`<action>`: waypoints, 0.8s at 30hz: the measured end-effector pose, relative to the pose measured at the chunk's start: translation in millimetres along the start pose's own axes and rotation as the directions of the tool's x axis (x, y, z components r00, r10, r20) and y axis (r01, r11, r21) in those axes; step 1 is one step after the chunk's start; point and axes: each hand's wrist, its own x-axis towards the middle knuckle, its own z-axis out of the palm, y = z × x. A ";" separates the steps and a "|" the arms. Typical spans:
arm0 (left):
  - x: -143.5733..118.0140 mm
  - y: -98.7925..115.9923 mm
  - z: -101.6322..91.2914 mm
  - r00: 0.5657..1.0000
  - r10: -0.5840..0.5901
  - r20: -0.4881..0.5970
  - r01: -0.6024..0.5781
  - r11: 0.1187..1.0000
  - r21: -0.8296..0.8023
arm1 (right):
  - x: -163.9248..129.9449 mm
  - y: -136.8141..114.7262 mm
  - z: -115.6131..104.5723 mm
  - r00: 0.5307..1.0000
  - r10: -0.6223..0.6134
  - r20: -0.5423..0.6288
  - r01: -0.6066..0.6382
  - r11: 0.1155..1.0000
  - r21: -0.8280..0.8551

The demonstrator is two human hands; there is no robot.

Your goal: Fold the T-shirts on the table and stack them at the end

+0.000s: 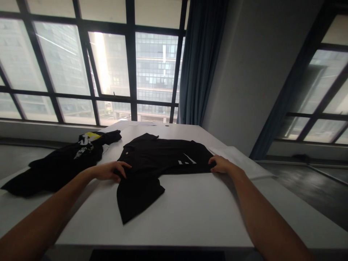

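Both forearms reach out over the white surface (190, 214). A black shirt (160, 156) lies flat mid-surface, one sleeve trailing toward the near edge. Left hand (110, 170) rests palm-down, fingers spread, on the shirt's left edge, apparently pinning it. Right hand (221, 165) sits at the right hem, fingers curled on the cloth edge; whether it pinches is unclear. Farther left, a heap of black clothes (62, 163) with a yellow patch. Beyond, windows (114, 65) and a curtain (201, 58).
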 end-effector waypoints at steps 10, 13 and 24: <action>6.6 6.6 -2.9 0.958 0.168 -0.234 -0.162 0.986 0.047 | -3.7 11.9 -5.0 0.991 0.084 0.104 -0.093 0.993 0.080; 7.5 12.4 3.0 0.990 0.082 -0.117 -0.070 0.993 0.098 | -5.4 6.3 -6.7 0.993 0.042 0.110 -0.057 0.990 0.132; -9.8 34.7 -5.3 0.997 -0.082 0.014 0.083 0.988 -0.130 | -26.7 7.6 -34.4 0.932 -0.027 0.362 -0.083 0.954 0.286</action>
